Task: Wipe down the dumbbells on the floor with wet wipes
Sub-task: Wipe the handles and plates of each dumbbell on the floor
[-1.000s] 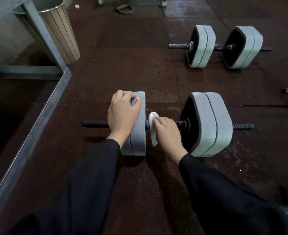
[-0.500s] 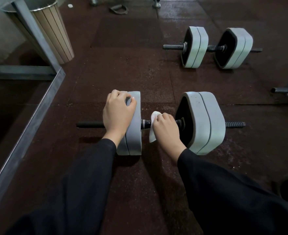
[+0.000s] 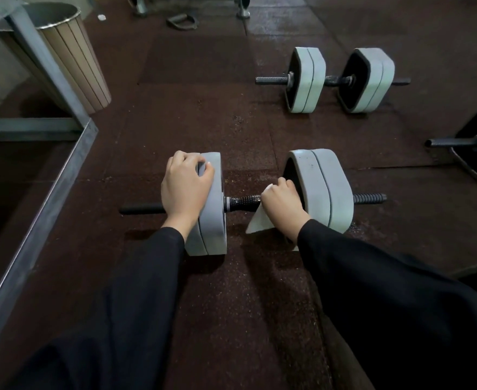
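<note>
Dumbbells: three — one under the hands (image 3: pixel 320 190), one beyond the right hand (image 3: pixel 341 80), one partly cut off further right (image 3: pixel 473 142)
Wet wipes: one (image 3: pixel 258 222)
Bins: one (image 3: pixel 74 60)
Hands: two — left hand (image 3: pixel 185 190), right hand (image 3: pixel 283 202)

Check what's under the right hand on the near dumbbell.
The right hand grips a white wet wipe around the near dumbbell's handle beside the right plates. The bar under the hand is covered; the knurled stretch leftward shows.

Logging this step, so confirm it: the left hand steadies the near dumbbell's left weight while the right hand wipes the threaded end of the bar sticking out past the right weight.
Not quite. The head view shows the right hand holding the wet wipe on the handle between the two weights, close to the right weight, not on the threaded end beyond it. The left hand does steady the left weight.
</note>
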### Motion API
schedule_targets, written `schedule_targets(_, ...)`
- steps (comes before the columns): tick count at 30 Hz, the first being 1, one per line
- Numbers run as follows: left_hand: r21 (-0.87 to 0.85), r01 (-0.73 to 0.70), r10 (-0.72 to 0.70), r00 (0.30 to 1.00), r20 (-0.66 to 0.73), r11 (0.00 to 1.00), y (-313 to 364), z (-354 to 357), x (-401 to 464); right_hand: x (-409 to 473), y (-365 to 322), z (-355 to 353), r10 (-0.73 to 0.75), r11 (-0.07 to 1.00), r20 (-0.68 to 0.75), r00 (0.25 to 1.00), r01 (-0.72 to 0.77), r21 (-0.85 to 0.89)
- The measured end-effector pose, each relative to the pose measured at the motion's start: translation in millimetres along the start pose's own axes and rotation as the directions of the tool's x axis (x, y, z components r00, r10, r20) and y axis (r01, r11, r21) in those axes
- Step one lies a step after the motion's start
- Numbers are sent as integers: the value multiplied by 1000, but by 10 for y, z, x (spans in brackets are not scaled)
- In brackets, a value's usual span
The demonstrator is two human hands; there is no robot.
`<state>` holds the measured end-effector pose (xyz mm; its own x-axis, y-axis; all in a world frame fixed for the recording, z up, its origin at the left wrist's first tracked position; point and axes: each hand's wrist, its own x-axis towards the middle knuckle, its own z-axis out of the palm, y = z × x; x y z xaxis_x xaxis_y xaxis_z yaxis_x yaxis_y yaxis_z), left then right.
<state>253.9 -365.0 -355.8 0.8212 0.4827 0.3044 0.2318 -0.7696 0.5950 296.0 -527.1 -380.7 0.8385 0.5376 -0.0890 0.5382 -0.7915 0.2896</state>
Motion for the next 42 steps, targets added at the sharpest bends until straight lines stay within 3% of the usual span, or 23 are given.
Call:
schedule_targets(10,9,-11,11,1000,-4,1000,-6,-7,2,-54,-149,75,113,985,-45,993,-118,-124)
schedule_targets(22,19,-13,12,1000,18,1000,7,-21,20,-49,-221,-20,117,982,68,991,-105,-156)
schedule_targets(26,11,-6,5,996,93,1000,33,-59,3,-112,-159,-253,94,986,40,995,-98,133)
schedule_targets(29,103,77,-108,935,338,992,242,-234,-22,-317,76,-606,168,892,-72,983,-121,435)
schedule_targets(32,165,19,-103,851,516,986,805,-569,-106,-616,459,-1129,306,633,89,948,-273,725)
schedule_targets(36,18,-49,27,774,633,999,2025,-1206,-201,-1240,1118,-1951,488,405,353,799,-565,719)
schedule_targets(40,-58,-198,183,706,685,979,3422,-2003,-340,-2154,1768,-2948,565,325,442,697,-680,657)
schedule_targets(42,-67,-262,229,656,719,963,4088,-2365,-433,-2647,2083,-3369,620,230,480,620,-729,644)
